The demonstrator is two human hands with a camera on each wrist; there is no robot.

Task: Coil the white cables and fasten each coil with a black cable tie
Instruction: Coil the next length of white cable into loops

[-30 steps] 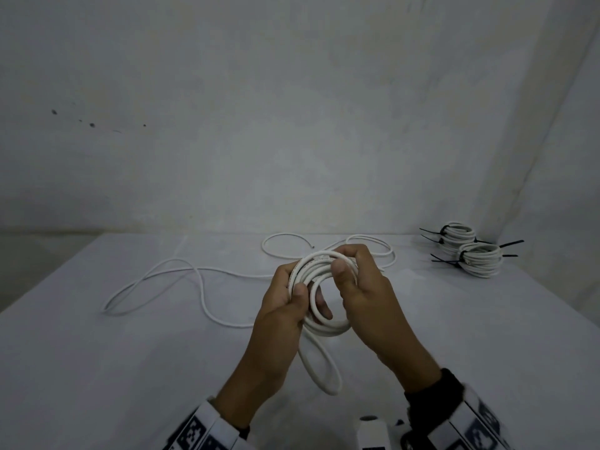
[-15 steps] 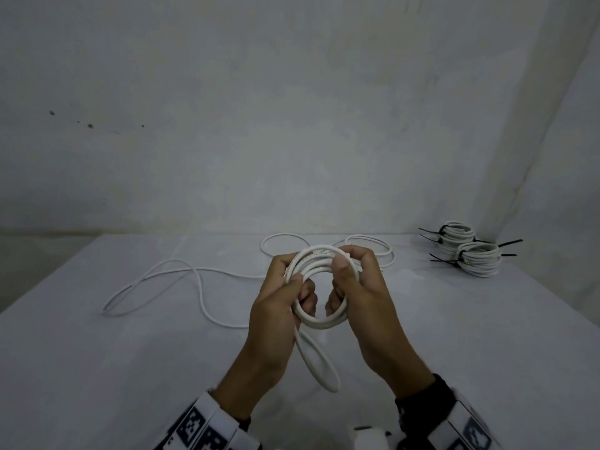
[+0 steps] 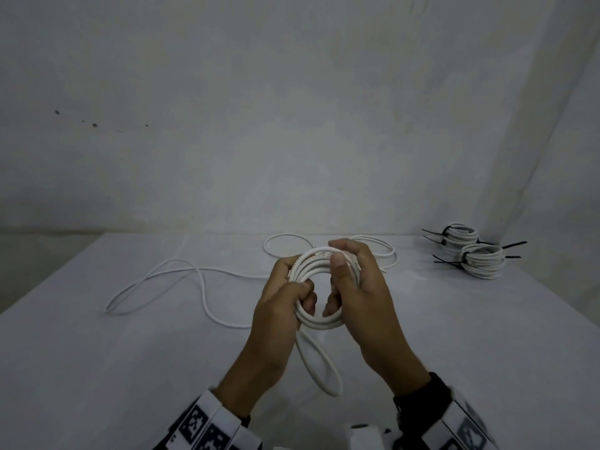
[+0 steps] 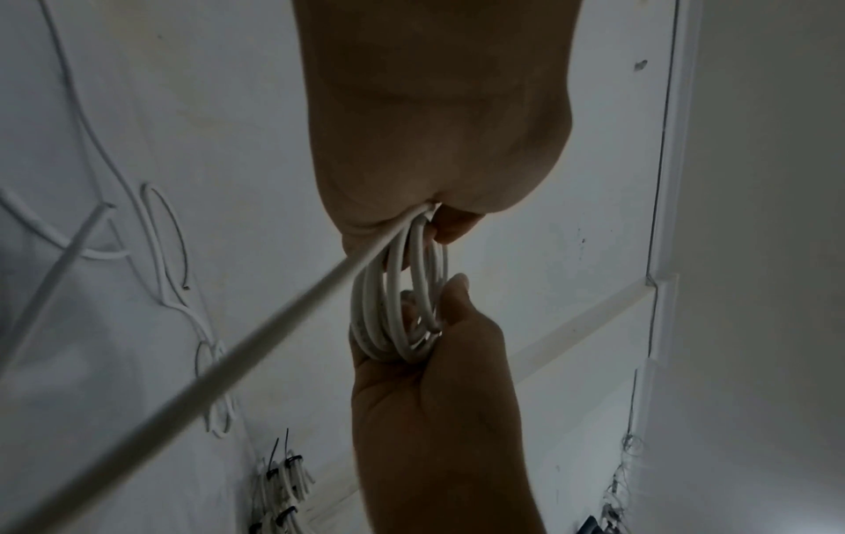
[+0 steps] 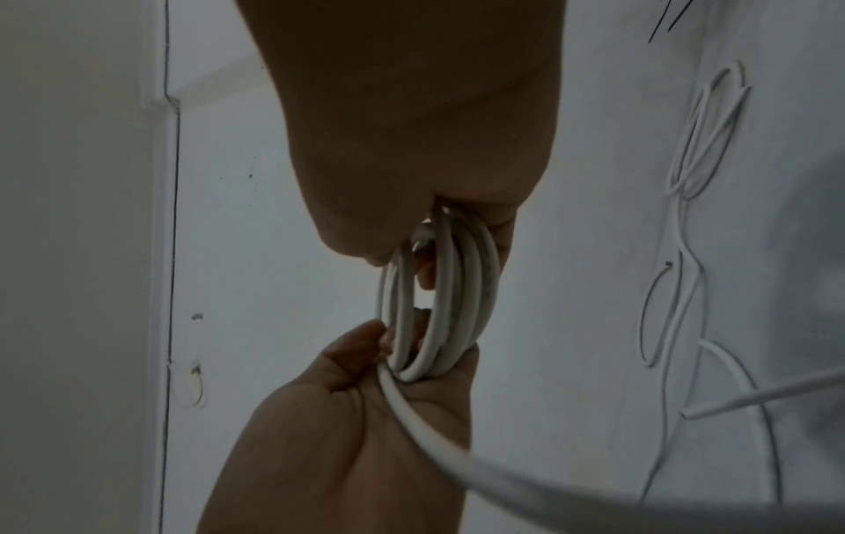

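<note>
Between both hands (image 3: 328,293), white multi-loop cable coil (image 3: 319,321), untied.

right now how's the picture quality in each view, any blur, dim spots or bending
Head view: dim, even light, the finished coils sharp, the sleeves at the bottom edge smeared. Left wrist view: the left hand dark against the pale table, the loose cable soft and oversized. Right wrist view: the right hand in shadow, the coil fairly sharp, straight edges bowed.
</note>
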